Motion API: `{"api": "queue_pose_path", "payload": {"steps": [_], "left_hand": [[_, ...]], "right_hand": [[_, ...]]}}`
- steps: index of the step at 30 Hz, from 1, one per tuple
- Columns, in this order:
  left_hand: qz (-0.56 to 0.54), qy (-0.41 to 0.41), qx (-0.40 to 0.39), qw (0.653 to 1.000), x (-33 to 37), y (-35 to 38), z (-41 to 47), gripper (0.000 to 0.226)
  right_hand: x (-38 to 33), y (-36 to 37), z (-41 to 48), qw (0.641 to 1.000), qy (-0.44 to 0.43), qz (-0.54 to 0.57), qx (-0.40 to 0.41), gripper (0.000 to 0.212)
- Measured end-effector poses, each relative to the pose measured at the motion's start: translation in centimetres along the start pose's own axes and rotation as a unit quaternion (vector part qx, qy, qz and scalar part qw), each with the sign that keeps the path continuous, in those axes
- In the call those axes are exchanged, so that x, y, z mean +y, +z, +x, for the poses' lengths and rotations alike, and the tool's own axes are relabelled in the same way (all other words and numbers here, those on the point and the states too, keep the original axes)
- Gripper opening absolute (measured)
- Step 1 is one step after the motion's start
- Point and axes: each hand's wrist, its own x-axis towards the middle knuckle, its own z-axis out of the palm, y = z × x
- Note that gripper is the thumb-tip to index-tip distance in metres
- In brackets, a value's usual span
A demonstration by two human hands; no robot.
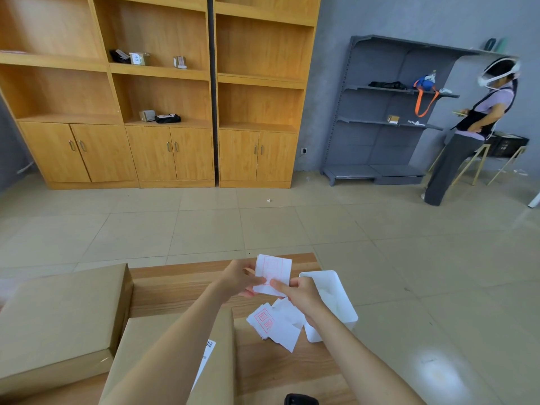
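**While one red-printed slip [273, 273] is held up, a pile of slips [277, 324] lies beneath**

Although several slips lie on the wooden table [181, 287], only one red-printed slip is held above it, near the table's far edge. Its left edge is pinched between the thumb and curled fingers of the left hand [239, 277]. Its near right corner is pinched by the thumb and fingers of the right hand [301, 293]. The printed face is turned toward the camera.

Just near of the hands, the pile of slips is spread loosely on the table. At least three overlapping sheets can be made out, and one of them shows a red print. An exact count cannot be told.

One white plastic bin [347, 320] is set at the table's right edge, touching the pile. Two cardboard boxes are placed on the left: a large flat box [58, 311] and a nearer box [140, 346], on which one barcode label [208, 350] is stuck. One black object [301, 400] is cut off at the near edge.

Along the far wall, wooden shelving [163, 92] with three pairs of cupboard doors is seen; five small parcels are counted on two of its shelves. One grey metal rack [385, 112] stands far right, and one other person [473, 127] is seen beside it.
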Motion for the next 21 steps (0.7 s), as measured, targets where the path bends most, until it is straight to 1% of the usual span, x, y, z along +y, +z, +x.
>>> {"api": "queue_pose_path", "payload": {"steps": [4,5,8,10,12,16,21], "left_hand": [[0.006,0.001,0.005,1.000,0.0,0.0,0.1,0.026],[0.008,0.000,0.010,1.000,0.0,0.0,0.2,0.026],[0.019,0.001,0.032,0.999,-0.1,-0.2,0.4,0.025],[0.026,0.002,0.043,0.999,-0.3,-0.4,0.6,0.022],[0.037,0.002,0.038,0.999,-0.3,-0.7,0.6,0.019],[0.045,0.002,0.022,0.999,-0.4,-1.1,0.6,0.028],[0.045,0.009,0.016,0.999,-0.5,-0.6,0.5,0.033]], "right_hand": [[0.0,-0.1,-0.1,1.000,0.006,0.005,0.003,0.035],[-0.1,-0.1,-0.2,1.000,0.008,0.014,-0.004,0.034],[-0.3,0.0,-0.5,0.997,0.016,0.050,-0.052,0.020],[-0.4,-0.2,-0.5,0.995,0.016,0.066,-0.070,0.018],[-0.6,-0.6,-0.5,0.994,0.011,0.089,-0.067,0.017],[-0.9,-1.4,-0.8,0.992,0.017,0.107,-0.067,0.011],[-1.3,-1.2,-1.2,0.989,0.029,0.118,-0.085,0.010]]}}
